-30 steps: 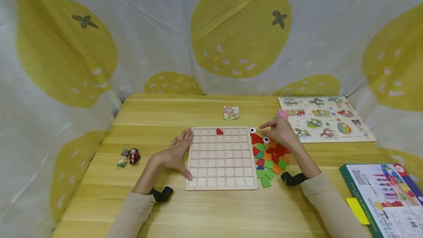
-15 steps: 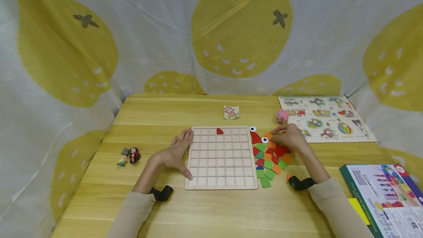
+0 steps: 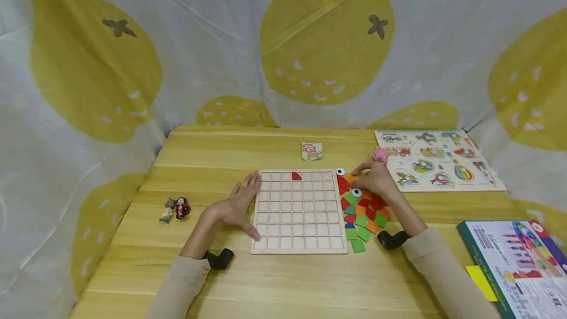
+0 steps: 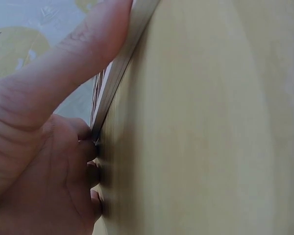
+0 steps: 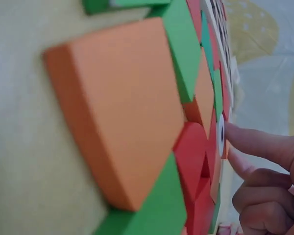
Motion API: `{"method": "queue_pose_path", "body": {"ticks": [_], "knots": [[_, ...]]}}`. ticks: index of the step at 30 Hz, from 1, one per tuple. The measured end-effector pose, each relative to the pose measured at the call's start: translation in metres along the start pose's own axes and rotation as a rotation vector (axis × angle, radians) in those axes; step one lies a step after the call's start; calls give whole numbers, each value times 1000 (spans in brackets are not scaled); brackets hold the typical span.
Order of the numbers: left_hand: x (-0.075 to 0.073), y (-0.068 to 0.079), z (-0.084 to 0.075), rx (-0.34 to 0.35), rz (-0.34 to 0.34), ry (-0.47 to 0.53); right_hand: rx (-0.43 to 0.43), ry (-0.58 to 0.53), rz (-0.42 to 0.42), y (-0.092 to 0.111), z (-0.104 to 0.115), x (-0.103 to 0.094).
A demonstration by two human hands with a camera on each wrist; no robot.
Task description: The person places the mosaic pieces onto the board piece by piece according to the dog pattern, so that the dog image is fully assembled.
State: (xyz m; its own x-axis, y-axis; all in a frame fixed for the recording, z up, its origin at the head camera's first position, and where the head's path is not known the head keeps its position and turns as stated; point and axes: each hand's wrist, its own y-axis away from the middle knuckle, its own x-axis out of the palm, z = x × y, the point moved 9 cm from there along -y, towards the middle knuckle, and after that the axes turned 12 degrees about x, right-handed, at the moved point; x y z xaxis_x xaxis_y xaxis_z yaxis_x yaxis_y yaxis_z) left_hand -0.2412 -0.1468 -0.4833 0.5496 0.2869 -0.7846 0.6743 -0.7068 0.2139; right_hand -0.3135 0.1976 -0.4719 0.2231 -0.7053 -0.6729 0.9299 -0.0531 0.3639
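In the head view, my left hand [image 3: 234, 209] lies spread against the left edge of the wooden grid board [image 3: 298, 215]. Its thumb rests on the board's lower left corner. The left wrist view has the thumb [image 4: 83, 54] over the board's rim, the other fingertips down beside it. A red quarter-circle tile [image 3: 296, 176] sits in the board's top row. Right of the board, my right hand [image 3: 375, 181] pinches an orange tile [image 3: 350, 178] between thumb and forefinger, mostly hidden in the right wrist view. Close to the thumb lies a round eye tile [image 5: 221, 134].
Red, green and orange tiles [image 3: 364, 234] are heaped along the board's right side, with another eye tile [image 3: 340, 172]. Around stand a pattern card [image 3: 312, 151], pink figurine [image 3: 380, 154], picture puzzle [image 3: 436, 161], printed box [image 3: 518, 265] and two small figures [image 3: 174, 209].
My right hand first moved right over the tile heap, then came back left, bringing an orange tile beside the red ones. My left hand has stayed on the board.
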Motion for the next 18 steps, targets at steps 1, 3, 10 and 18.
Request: {"method": "queue_pose_path", "body": {"ticks": [1,3,10,18], "knots": [[0,0,0,-2,0,0,-1,-6,10,-1,1,1],[0,0,1,-4,-1,3,-10,-18,37,-1,2,3],[-1,1,1,-2,-5,14,-6,-89,65,-2,0,3],[-1,1,-1,13,-17,22,-73,-43,2,4,9,-1]]}}
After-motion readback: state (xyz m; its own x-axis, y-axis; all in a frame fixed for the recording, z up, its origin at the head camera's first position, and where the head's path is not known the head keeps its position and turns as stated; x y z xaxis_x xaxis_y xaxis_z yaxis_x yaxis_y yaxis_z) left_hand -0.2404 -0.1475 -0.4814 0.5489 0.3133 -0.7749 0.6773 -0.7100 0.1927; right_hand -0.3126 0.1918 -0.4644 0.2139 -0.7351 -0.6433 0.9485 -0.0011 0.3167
